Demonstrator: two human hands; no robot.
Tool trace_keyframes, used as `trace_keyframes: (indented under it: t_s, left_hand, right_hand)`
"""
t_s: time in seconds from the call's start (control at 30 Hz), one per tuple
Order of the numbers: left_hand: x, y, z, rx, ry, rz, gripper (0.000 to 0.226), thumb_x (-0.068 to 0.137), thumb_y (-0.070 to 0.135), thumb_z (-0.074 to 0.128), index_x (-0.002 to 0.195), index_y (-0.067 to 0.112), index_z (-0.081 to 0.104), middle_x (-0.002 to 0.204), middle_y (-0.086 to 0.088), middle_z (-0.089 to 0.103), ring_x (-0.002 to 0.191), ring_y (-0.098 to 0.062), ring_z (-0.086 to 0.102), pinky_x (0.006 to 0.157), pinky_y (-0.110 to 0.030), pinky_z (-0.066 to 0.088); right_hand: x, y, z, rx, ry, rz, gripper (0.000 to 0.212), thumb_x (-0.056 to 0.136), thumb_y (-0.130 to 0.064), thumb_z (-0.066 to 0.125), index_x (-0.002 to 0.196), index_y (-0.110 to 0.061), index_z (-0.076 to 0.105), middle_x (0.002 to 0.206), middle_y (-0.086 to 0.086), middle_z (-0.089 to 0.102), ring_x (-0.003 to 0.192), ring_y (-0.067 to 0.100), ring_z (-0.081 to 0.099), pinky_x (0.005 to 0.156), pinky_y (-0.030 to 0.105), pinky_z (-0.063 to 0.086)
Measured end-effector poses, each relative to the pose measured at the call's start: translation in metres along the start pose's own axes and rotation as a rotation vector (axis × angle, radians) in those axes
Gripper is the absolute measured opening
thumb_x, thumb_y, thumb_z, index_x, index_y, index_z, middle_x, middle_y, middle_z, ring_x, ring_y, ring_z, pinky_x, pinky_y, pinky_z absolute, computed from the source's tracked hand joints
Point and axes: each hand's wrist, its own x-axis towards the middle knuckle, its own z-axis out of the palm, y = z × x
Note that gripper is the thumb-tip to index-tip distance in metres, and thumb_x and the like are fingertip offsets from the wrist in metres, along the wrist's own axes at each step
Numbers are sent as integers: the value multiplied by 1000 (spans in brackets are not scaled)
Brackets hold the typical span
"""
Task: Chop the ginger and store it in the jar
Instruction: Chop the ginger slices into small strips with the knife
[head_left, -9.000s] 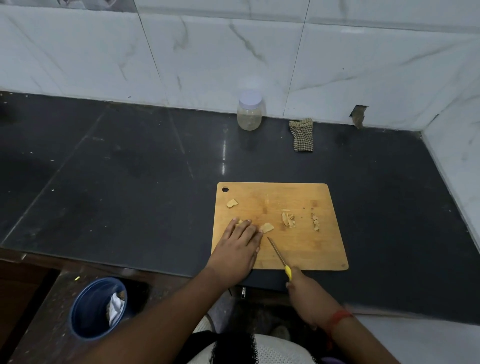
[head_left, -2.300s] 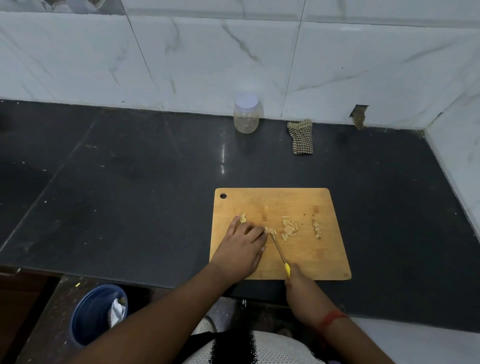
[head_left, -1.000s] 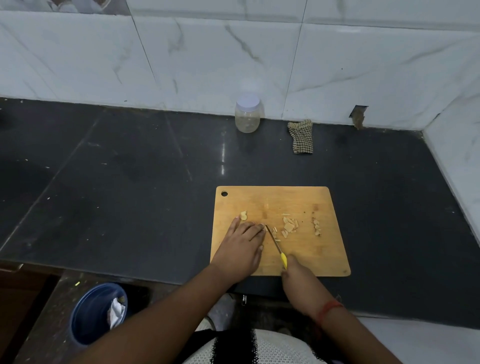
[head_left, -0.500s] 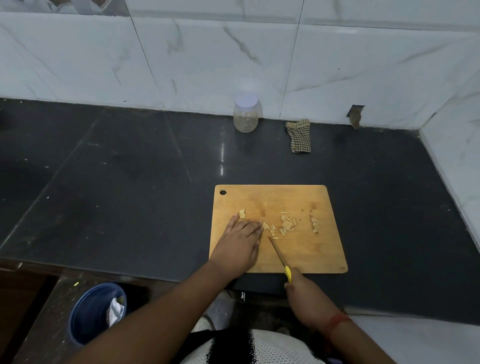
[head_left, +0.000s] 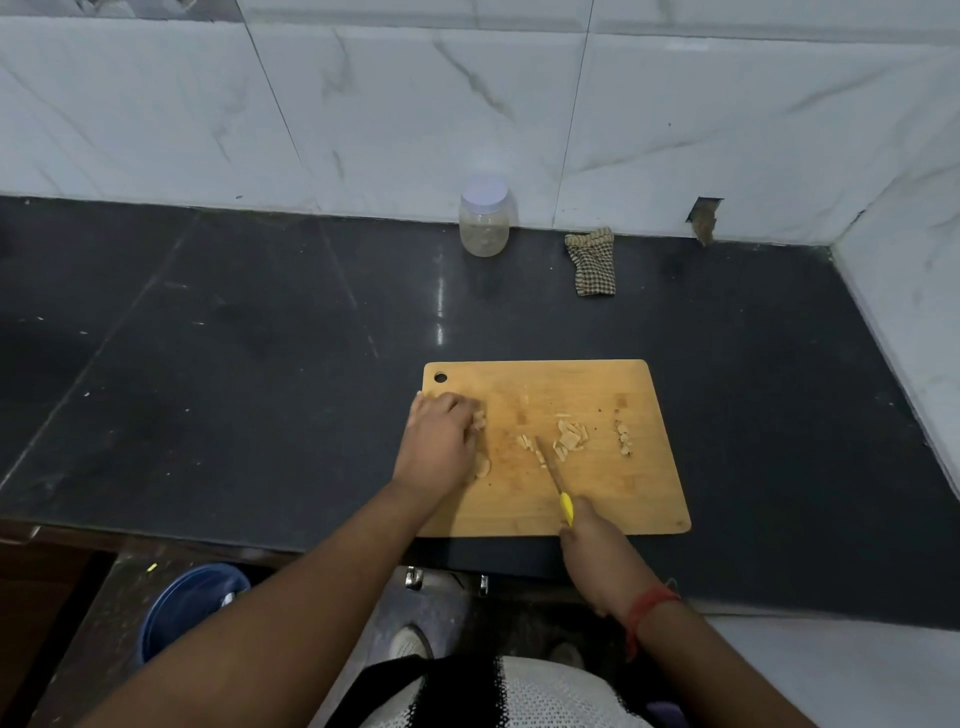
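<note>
A wooden cutting board (head_left: 597, 384) lies on the dark counter. My left hand (head_left: 439, 439) is over its left part, fingers curled round a ginger piece (head_left: 478, 419) at the fingertips. Another ginger slice (head_left: 483, 466) lies just below that hand. My right hand (head_left: 597, 551) grips a yellow-handled knife (head_left: 566, 508), with the blade tip resting on the board among small cut bits. Chopped ginger (head_left: 571, 439) sits in a pile at the board's middle, with a smaller pile (head_left: 623, 440) to its right. The lidded clear jar (head_left: 484, 221) stands at the back by the wall.
A checked cloth (head_left: 591, 262) lies to the right of the jar. Marble wall tiles close off the back and the right side. A blue bucket (head_left: 182, 608) stands on the floor at the lower left, below the counter edge.
My left hand has moved up and left on the board and curled onto the ginger piece there. The knife hand has stayed near the board's front edge.
</note>
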Motion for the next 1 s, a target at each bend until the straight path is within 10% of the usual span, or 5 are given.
trace_keyframes:
  t_s: [1.0]
  left_hand:
    - [17,50,2,-174,-118,-165,20,96,43,58,83,29,64,100,9,55,106,-17,47,109,-43,32]
  right_hand:
    - [-10,10,-7,90,41,-86,11,102,-22,38,111,-19,44,86,4,62,75,15,60,63,29,45]
